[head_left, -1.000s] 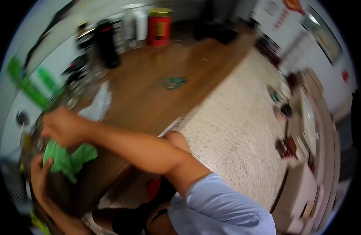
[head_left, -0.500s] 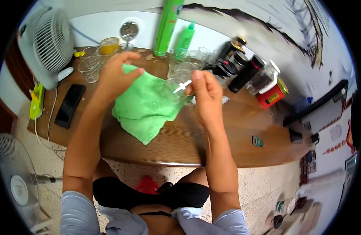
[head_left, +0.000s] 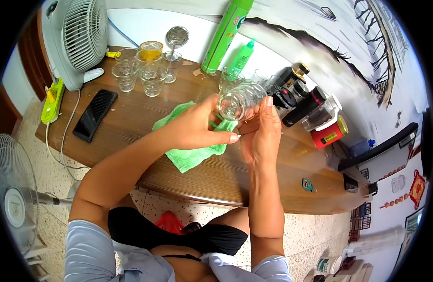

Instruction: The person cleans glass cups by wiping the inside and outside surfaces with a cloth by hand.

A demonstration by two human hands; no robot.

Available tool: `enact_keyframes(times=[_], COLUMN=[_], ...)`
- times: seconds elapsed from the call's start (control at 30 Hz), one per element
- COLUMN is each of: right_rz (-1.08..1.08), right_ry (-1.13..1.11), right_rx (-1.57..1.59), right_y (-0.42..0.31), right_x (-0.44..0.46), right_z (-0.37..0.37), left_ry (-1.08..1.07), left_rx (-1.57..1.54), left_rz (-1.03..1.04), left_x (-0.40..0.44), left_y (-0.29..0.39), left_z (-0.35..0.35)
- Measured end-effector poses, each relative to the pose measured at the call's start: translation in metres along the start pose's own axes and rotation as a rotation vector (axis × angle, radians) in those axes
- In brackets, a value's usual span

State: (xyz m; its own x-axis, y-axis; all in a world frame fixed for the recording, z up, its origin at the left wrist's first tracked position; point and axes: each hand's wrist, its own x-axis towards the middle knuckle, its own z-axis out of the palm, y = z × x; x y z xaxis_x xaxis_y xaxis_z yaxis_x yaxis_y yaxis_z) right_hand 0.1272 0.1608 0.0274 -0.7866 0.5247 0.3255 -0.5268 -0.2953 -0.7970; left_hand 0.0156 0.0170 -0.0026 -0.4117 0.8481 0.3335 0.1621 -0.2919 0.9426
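A clear drinking glass [head_left: 242, 101] is tipped on its side, one round end facing me, above the table. My right hand [head_left: 262, 131] is closed around its right side, thumb up along the glass. My left hand [head_left: 200, 124] meets the left end with its fingers, partly hidden behind the glass; its thumb stretches out below. A green cloth [head_left: 190, 157] lies crumpled on the wooden table [head_left: 216, 181] under my left hand, and green fabric shows between that thumb and the fingers. More glasses [head_left: 230, 77] stand just behind the held one.
Several glasses [head_left: 154, 77] stand at the back left near a small fan [head_left: 82, 37]. A black phone [head_left: 95, 115] and power strip [head_left: 52, 105] lie left. Tall green can [head_left: 226, 37], green pump bottle [head_left: 241, 58], dark flask [head_left: 305, 107] and red tin [head_left: 330, 134] line the back.
My left hand has moved right, from beside the cloth's far left corner to the glass. The glass in my right hand now shows clearly on its side. The view has shifted slightly.
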Motion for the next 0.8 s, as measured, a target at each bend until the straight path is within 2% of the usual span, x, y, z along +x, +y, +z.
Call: enact_keyframes(times=[0.1,0.13,0.23,0.27,0.37,0.4,0.5,0.63,0.8], right_rz=[0.014,0.014,-0.002,-0.009,-0.088,-0.123,-0.237,-0.432,-0.512], right_ry=[-0.060,-0.086,-0.128,-0.136,-0.070,-0.047,-0.049,-0.047,-0.064], right_rx=[0.036,0.076,0.069,0.045,-0.002,-0.018,-0.402,-0.929,-1.133], right_y=[0.002,0.003,0.000,-0.003,-0.006,-0.006,-0.010,0.006,0.016], right_x=[-0.002,-0.003,-0.003,-0.002,0.004,0.007,0.004,-0.001,-0.006], right_z=[0.000,0.003,0.003,0.000,-0.014,-0.018,-0.020,-0.007,0.001], left_ry=[-0.012,0.017,0.101,0.063,0.054,0.121,-0.056,0.003,0.084], left_rx=[0.350,0.372,0.258,0.147,-0.571,-0.696,-0.973,-0.877,0.205], left_rz=[0.084,0.114,0.033,-0.119,-0.371,-0.470,-0.320,-0.224,0.155], left_x=[0.000,-0.002,0.012,0.013,0.014,0.013,0.010,0.007,-0.003], left_y=[-0.005,-0.010,-0.050,-0.053,-0.026,-0.012,-0.003,0.004,-0.005], left_z=[0.004,0.007,0.000,-0.006,-0.012,-0.012,-0.026,-0.008,0.008])
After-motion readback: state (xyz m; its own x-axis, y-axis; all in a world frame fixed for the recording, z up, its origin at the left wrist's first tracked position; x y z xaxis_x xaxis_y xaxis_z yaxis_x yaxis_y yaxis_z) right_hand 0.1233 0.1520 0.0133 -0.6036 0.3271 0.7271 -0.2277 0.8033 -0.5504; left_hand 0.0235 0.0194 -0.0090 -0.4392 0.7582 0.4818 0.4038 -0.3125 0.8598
